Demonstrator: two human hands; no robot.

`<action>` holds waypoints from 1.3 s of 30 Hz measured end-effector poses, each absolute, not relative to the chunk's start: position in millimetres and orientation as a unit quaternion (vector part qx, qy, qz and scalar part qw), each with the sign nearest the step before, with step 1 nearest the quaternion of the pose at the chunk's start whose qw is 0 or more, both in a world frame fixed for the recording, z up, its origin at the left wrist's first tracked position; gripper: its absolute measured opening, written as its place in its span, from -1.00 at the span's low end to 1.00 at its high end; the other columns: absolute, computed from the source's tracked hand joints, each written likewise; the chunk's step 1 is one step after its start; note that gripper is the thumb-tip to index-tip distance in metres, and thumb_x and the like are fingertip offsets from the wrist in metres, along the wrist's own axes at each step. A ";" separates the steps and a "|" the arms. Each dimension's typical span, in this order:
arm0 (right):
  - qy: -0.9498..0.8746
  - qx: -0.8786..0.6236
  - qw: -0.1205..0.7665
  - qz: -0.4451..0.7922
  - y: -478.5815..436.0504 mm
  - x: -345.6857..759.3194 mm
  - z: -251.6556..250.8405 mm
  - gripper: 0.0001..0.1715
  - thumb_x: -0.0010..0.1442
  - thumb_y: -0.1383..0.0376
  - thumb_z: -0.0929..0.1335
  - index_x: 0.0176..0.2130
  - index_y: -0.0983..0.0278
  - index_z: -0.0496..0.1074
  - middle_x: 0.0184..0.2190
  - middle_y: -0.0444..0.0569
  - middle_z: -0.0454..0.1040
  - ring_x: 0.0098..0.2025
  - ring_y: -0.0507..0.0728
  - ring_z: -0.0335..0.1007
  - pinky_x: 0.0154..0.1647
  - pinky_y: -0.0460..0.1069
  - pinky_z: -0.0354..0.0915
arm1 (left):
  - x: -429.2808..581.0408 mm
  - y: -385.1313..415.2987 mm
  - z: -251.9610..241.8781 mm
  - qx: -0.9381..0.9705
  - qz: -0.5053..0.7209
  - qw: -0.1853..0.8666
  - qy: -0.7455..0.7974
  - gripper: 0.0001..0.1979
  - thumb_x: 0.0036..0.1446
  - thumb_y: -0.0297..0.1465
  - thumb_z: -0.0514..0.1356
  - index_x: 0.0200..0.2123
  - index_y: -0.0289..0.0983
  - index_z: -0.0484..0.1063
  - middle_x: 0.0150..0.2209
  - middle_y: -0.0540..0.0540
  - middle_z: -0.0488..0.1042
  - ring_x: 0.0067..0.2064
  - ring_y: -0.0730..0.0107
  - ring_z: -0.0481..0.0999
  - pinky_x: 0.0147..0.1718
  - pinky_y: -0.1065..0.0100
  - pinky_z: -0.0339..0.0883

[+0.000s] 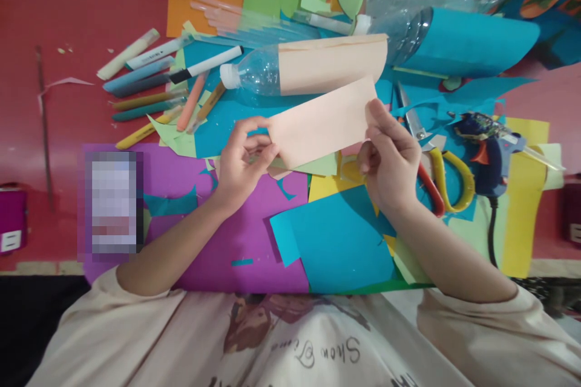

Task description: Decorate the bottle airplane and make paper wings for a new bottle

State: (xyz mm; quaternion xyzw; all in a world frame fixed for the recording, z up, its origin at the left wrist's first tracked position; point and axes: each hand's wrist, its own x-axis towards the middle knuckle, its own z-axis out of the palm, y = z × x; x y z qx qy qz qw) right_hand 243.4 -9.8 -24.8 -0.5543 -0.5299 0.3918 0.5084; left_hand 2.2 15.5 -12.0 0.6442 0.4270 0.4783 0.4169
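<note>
A pale peach strip of paper (324, 124) is stretched between my two hands, tilted up toward the right. My left hand (249, 160) pinches its left end between thumb and fingers. At the right end, my right hand (393, 154) grips the strip's edge with thumb and fingers. Just beyond the strip lies a clear plastic bottle (258, 69) with a white cap, its body wrapped in peach paper (333, 63). Behind and to the right, a second bottle is wrapped in blue paper (476, 42).
Right of my right hand are yellow-and-red-handled scissors (454, 181) and a blue glue gun (492, 154) with a black cord. Several markers (149, 75) lie to the left. A phone (113, 202) rests on purple paper (254, 242). Blue paper (349, 236) lies in front of me.
</note>
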 end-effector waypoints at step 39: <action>-0.513 -0.561 0.502 0.412 -12.9 237.0 -18.0 -0.50 0.27 0.02 0.26 0.17 -0.12 0.38 0.32 -0.11 0.26 -0.59 -0.04 0.33 -0.70 -0.04 0.15 | -6.4 18.9 -16.4 0.712 0.475 0.297 0.423 -0.62 0.27 -0.12 0.17 0.11 -0.06 0.40 0.15 -0.17 0.39 0.06 0.18 0.50 -0.36 0.41 0.51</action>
